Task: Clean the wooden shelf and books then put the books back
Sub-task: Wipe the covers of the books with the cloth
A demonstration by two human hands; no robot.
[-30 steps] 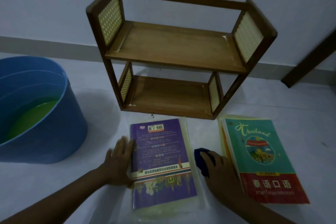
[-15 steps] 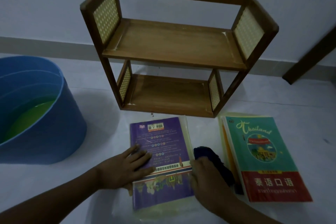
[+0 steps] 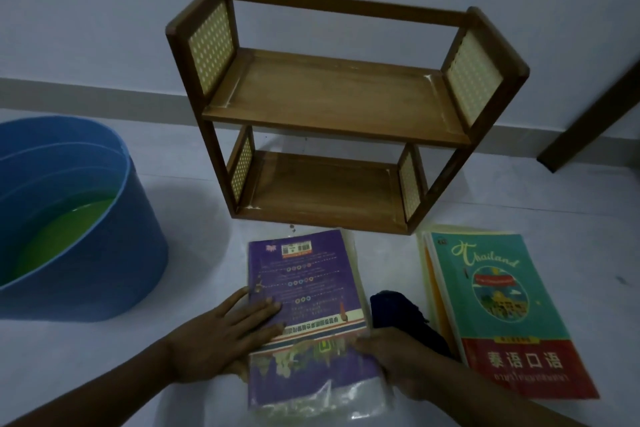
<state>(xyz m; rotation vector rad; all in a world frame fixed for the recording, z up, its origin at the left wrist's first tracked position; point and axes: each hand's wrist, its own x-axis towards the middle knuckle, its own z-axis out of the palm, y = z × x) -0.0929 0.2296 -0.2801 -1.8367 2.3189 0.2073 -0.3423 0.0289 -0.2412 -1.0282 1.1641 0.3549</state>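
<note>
We look down on a pale floor (image 3: 519, 204), with a two-tier brown wooden shelf with cream perforated side panels (image 3: 332, 104) standing at the far centre, against the light wall (image 3: 104, 10); both of its boards are bare. Just near of the shelf lies a purple softcover book with a plastic cover (image 3: 304, 291), flat on the floor with its back cover up. The left hand (image 3: 221, 340) rests flat on the book's left half, fingers straight and spread — nothing is grasped. The right hand (image 3: 398, 360) sits at the book's right near edge, its fingers (image 3: 363, 345) reaching onto the cover; whether they curl under the edge we cannot tell. A dark blue cloth (image 3: 398, 312) lies bunched on the floor just beyond the right hand, between the purple book and a second stack, and it touches the hand's far side; whether the hand grasps it we cannot tell. That stack — a teal and red paperback titled "Thailand" (image 3: 502, 308) on top of yellowish books (image 3: 429, 274) — lies to the right, near the shelf's right foot. At the far left stands a round blue plastic tub (image 3: 114, 253) holding greenish liquid (image 3: 59, 243), well apart from the books. A dark wooden door frame (image 3: 595, 114) slants at the far right.
</note>
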